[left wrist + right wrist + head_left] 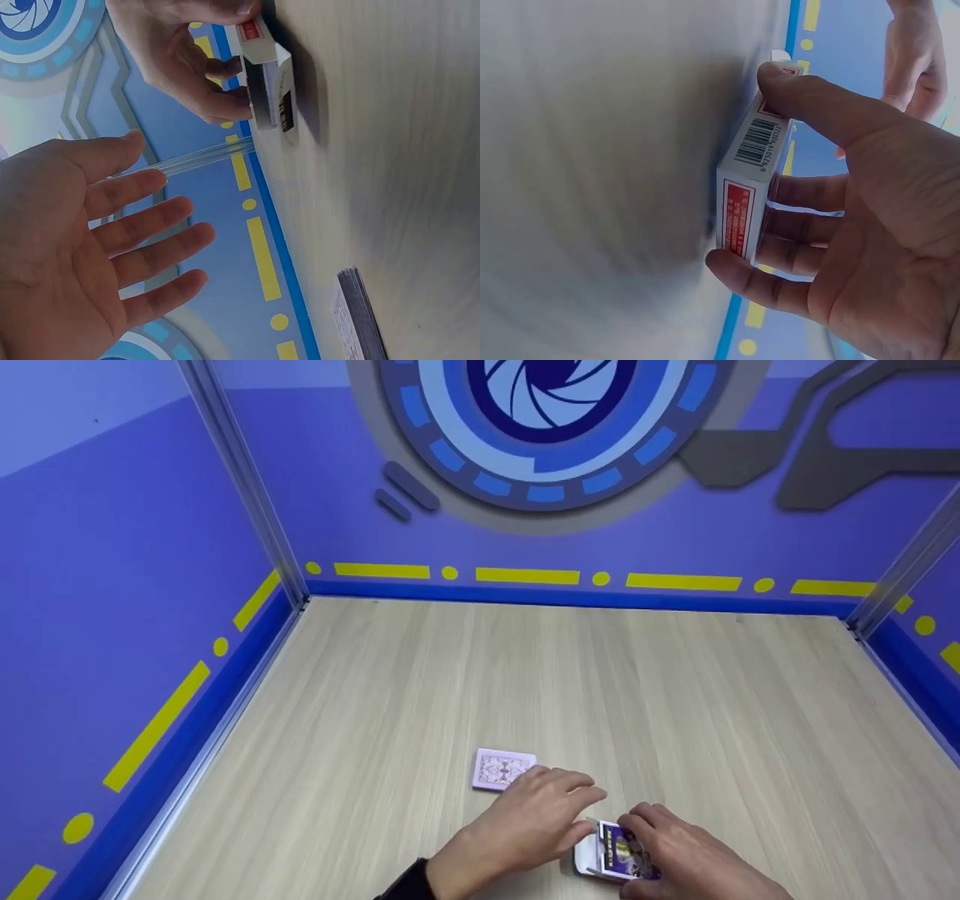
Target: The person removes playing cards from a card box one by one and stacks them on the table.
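Note:
A small card box [622, 851] lies near the table's front, its flap end facing left. My right hand [694, 851] grips it by its edges; the right wrist view shows thumb and fingers around the box [742, 176], with a barcode and a red panel on its sides. From the left wrist view, the flap of the box [286, 101] stands out beside a dark opening. My left hand [536, 814] hovers left of the box with fingers extended and nothing in the palm. Beyond it a deck of playing cards [499, 769] with a pale purple patterned back lies on the table, partly covered by that hand.
The wood-grain table [375, 697] is bordered by a blue back wall [330, 532] and blue side walls with yellow markings. Metal posts [247, 487] stand at the back corners.

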Motion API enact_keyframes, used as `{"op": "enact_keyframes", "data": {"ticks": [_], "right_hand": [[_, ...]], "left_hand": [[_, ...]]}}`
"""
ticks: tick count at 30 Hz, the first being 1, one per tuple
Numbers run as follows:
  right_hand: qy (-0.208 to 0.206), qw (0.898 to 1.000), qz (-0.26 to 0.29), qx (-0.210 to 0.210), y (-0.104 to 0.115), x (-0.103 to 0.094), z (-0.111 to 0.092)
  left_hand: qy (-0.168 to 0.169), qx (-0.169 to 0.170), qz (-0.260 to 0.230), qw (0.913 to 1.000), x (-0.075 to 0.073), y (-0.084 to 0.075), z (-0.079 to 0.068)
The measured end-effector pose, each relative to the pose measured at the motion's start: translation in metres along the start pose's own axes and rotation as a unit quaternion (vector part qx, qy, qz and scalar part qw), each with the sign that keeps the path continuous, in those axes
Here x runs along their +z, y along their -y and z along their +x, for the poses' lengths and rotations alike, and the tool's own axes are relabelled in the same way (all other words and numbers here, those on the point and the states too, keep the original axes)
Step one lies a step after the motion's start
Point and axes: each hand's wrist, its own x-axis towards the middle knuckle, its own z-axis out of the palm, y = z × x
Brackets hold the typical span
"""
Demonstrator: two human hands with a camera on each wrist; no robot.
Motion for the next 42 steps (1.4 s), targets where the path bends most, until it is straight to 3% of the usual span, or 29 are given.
{"op": "enact_keyframes", "data": {"ticks": [6, 14, 23, 30, 34, 42], "right_hand": [[-0.019, 1.000, 0.008, 0.018, 0.004, -0.015, 0.005], [-0.134, 0.989, -0.048, -0.044, 0.006, -0.035, 0.012], [-0.144, 0.989, -0.029, -0.001, 0.007, -0.070, 0.024], [-0.176, 0.984, -0.033, -0.001, 0.008, -0.089, 0.027], [-0.206, 0.978, -0.035, -0.021, 0.008, -0.097, 0.029], [-0.236, 0.970, -0.037, -0.049, 0.010, -0.103, 0.035]], "left_hand": [[0.007, -0.034, -0.028, 0.9990, -0.003, 0.000, 0.006], [-0.050, -0.078, -0.058, 0.9940, -0.016, 0.003, 0.014], [-0.124, -0.097, -0.090, 0.9835, -0.034, 0.006, 0.032], [-0.148, -0.110, -0.116, 0.9760, -0.045, 0.000, 0.048], [-0.181, -0.128, -0.137, 0.9656, -0.048, -0.003, 0.057], [-0.241, -0.178, -0.209, 0.9310, -0.047, -0.002, 0.059]]}}
